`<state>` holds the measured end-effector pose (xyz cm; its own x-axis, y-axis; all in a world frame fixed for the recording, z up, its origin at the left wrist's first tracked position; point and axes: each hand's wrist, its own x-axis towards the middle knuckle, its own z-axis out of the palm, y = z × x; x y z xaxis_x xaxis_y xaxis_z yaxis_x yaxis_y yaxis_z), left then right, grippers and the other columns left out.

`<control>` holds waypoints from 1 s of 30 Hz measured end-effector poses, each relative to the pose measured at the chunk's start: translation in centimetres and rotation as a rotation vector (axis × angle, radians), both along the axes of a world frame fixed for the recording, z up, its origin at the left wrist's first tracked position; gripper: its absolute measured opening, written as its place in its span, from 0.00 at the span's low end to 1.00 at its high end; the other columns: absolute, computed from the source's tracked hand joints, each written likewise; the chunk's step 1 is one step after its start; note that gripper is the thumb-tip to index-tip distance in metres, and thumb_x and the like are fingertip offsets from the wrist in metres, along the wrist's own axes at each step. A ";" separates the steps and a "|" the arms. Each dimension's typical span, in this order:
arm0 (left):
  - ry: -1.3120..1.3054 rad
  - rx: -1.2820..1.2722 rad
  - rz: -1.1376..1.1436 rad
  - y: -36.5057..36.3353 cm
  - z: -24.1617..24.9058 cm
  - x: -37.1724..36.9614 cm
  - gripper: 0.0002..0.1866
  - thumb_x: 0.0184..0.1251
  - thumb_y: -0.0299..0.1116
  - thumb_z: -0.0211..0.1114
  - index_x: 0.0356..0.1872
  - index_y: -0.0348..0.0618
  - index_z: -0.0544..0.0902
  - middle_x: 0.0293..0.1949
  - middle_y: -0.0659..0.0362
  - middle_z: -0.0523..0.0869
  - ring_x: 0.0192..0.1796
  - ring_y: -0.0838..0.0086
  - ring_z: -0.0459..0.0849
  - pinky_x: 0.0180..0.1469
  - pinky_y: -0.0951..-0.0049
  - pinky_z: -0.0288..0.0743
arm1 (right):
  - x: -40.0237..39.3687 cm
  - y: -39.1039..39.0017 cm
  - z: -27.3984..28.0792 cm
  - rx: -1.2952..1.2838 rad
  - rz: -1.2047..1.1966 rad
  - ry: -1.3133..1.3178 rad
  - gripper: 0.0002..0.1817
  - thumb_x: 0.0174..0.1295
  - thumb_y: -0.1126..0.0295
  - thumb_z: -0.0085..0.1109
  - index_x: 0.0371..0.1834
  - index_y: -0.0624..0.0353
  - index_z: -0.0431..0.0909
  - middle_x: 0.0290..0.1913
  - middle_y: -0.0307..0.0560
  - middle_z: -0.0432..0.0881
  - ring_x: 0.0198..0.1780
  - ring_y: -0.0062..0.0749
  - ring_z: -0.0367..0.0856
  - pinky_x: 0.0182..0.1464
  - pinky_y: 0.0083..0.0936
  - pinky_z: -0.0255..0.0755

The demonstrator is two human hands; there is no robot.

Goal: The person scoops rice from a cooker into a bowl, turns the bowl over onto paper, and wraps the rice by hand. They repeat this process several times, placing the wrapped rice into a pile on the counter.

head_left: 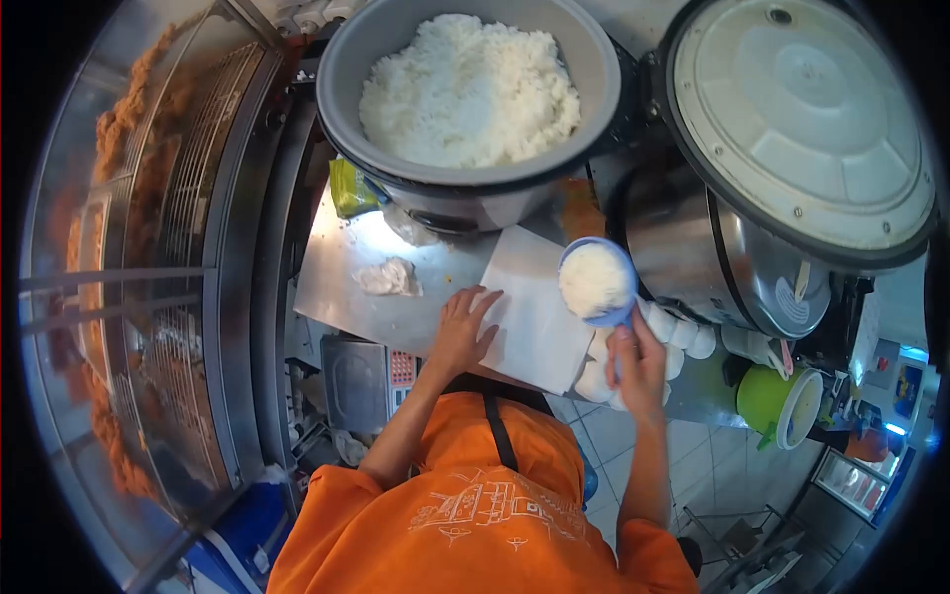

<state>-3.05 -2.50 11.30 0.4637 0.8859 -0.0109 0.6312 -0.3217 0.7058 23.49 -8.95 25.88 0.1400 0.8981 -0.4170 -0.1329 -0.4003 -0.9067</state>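
My right hand [636,358] is closed around the handle of a blue cup-shaped scoop [631,279], which is filled with white rice [594,280]. The scoop is over the right side of a stack of white paper sheets [534,322] on the metal counter [341,247]. My left hand [465,325] lies flat with fingers spread at the left edge of the paper. Behind the paper stands an uncovered rice cooker [470,193] with a large heap of cooked rice [475,94] inside.
A round cooker lid [802,119] stands raised at the right, near a second steel cooker [683,247]. Several white wrapped bundles [683,332] sit beside the paper. A crumpled plastic bag [389,277], green packet [351,188] and green bucket [767,396] are nearby. A glass display case [148,247] borders the left.
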 end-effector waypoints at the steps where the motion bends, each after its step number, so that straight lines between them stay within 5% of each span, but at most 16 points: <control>1: 0.105 -0.018 0.002 -0.7 -1.6 0.3 0.39 0.59 0.29 0.74 0.75 0.54 0.72 0.70 0.50 0.72 0.71 0.49 0.70 0.73 0.49 0.64 | -0.2 -1.6 -4.4 0.134 -0.040 -0.343 0.25 0.81 0.66 0.51 0.77 0.64 0.68 0.35 0.43 0.81 0.24 0.22 0.77 0.24 0.23 0.71; 4: 0.243 0.036 0.020 -1.7 -2.6 0.9 0.41 0.56 0.29 0.76 0.75 0.55 0.73 0.71 0.52 0.71 0.72 0.51 0.69 0.73 0.51 0.64 | -3.4 -4.1 -11.6 0.386 -0.009 -1.108 0.30 0.75 0.72 0.56 0.80 0.57 0.67 0.41 0.48 0.82 0.35 0.39 0.85 0.35 0.33 0.82; 6: 0.277 0.016 0.028 -1.8 -2.1 1.2 0.43 0.53 0.30 0.77 0.74 0.56 0.73 0.71 0.53 0.70 0.72 0.52 0.69 0.73 0.52 0.64 | -4.6 -7.1 -18.5 0.255 0.301 -1.454 0.38 0.67 0.75 0.59 0.83 0.51 0.62 0.38 0.46 0.76 0.31 0.41 0.85 0.30 0.35 0.83; 9: 0.280 -0.001 -0.004 -1.2 -2.1 0.8 0.42 0.53 0.29 0.77 0.74 0.55 0.74 0.71 0.52 0.71 0.72 0.52 0.69 0.72 0.52 0.64 | -5.0 -7.1 -19.3 0.266 0.264 -1.408 0.40 0.67 0.76 0.58 0.85 0.49 0.59 0.38 0.46 0.77 0.28 0.39 0.84 0.28 0.35 0.82; 12: 0.349 -0.001 -0.054 1.2 -1.5 2.0 0.41 0.52 0.28 0.77 0.72 0.53 0.74 0.72 0.51 0.70 0.75 0.52 0.67 0.75 0.50 0.62 | -4.6 -6.6 -19.1 0.280 0.242 -1.308 0.41 0.69 0.76 0.58 0.86 0.51 0.55 0.40 0.51 0.80 0.31 0.48 0.87 0.27 0.41 0.82; 14: 0.287 0.136 -0.267 3.8 -0.4 3.9 0.43 0.50 0.27 0.78 0.72 0.51 0.73 0.74 0.50 0.68 0.78 0.49 0.63 0.79 0.49 0.58 | -4.7 -6.9 -19.0 0.226 0.279 -1.333 0.42 0.69 0.76 0.57 0.86 0.51 0.54 0.40 0.53 0.81 0.32 0.49 0.87 0.29 0.41 0.82; 15: 0.226 0.083 -0.415 5.5 0.0 4.9 0.50 0.46 0.31 0.82 0.76 0.51 0.68 0.78 0.50 0.64 0.83 0.50 0.56 0.84 0.48 0.50 | -5.0 -6.7 -18.9 0.221 0.265 -1.339 0.42 0.69 0.76 0.57 0.86 0.51 0.54 0.40 0.53 0.81 0.32 0.49 0.87 0.29 0.41 0.82; 18: 0.304 0.053 -0.753 9.2 0.2 7.7 0.61 0.40 0.36 0.87 0.80 0.52 0.62 0.81 0.50 0.61 0.84 0.51 0.54 0.85 0.47 0.49 | -6.5 -5.3 -16.0 0.088 0.210 -1.296 0.41 0.69 0.71 0.61 0.85 0.51 0.56 0.41 0.55 0.82 0.33 0.53 0.87 0.32 0.46 0.82; 19: 0.412 0.045 -0.821 10.1 -1.1 8.1 0.70 0.31 0.46 0.90 0.82 0.52 0.57 0.83 0.53 0.57 0.86 0.56 0.49 0.87 0.49 0.44 | -7.2 -4.5 -15.2 0.071 0.127 -1.264 0.40 0.69 0.67 0.62 0.84 0.50 0.58 0.42 0.56 0.82 0.34 0.56 0.87 0.34 0.48 0.82; 24: 0.461 0.118 -0.897 11.0 -3.0 7.3 0.76 0.24 0.56 0.90 0.83 0.52 0.56 0.84 0.56 0.55 0.86 0.59 0.49 0.87 0.52 0.43 | -9.2 -0.3 -15.4 -0.157 -0.082 -1.192 0.38 0.68 0.54 0.66 0.80 0.50 0.64 0.43 0.60 0.85 0.37 0.62 0.88 0.38 0.53 0.82; 30: 0.454 0.116 -0.908 11.3 -2.4 7.1 0.78 0.23 0.57 0.90 0.84 0.51 0.55 0.85 0.58 0.55 0.87 0.61 0.49 0.87 0.54 0.43 | -8.9 -2.4 -16.9 -0.031 -0.011 -1.138 0.37 0.68 0.49 0.66 0.77 0.50 0.67 0.45 0.64 0.89 0.40 0.63 0.90 0.38 0.51 0.83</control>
